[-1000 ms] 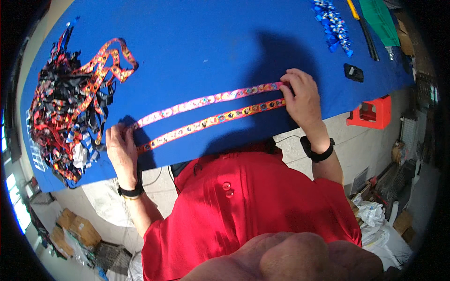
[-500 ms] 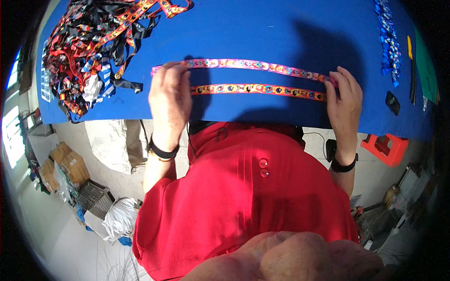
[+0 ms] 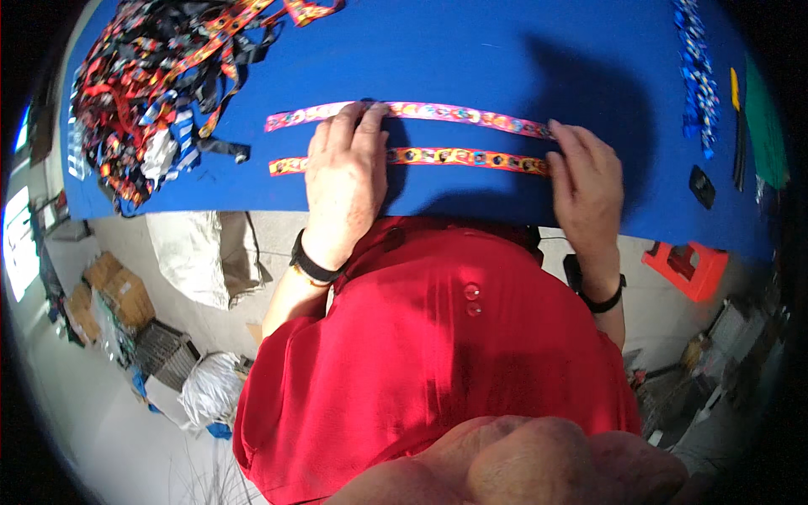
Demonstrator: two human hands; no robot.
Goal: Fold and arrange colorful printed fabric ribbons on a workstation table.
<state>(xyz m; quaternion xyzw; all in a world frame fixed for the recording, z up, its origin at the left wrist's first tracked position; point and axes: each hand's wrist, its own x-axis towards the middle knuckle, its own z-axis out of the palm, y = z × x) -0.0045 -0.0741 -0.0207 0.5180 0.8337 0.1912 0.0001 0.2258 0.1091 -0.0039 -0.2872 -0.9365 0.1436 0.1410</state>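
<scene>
Two printed ribbons lie nearly parallel across the blue table: a pink one [image 3: 454,114] farther off and a red and yellow one [image 3: 454,157] nearer me. My left hand [image 3: 347,172] rests flat across both, left of their middle. Its fingers are stretched out, with the fingertips on the pink ribbon; it covers part of each strip. At the ribbons' right ends is my right hand [image 3: 589,181]. Its forefinger touches the end of the pink ribbon, and the thumb lies at the end of the red and yellow one, with a gap between them.
A tangled heap of ribbons [image 3: 143,101] covers the table's far left. To the right lie a bunch of blue ribbons [image 3: 697,84], a yellow and black tool [image 3: 737,126] and a small black object [image 3: 702,187]. A red stool [image 3: 690,269] stands below the table edge.
My left hand has slid right along the ribbons, uncovering their left ends. My right hand has shifted a little left, and the ribbons have moved slightly left.
</scene>
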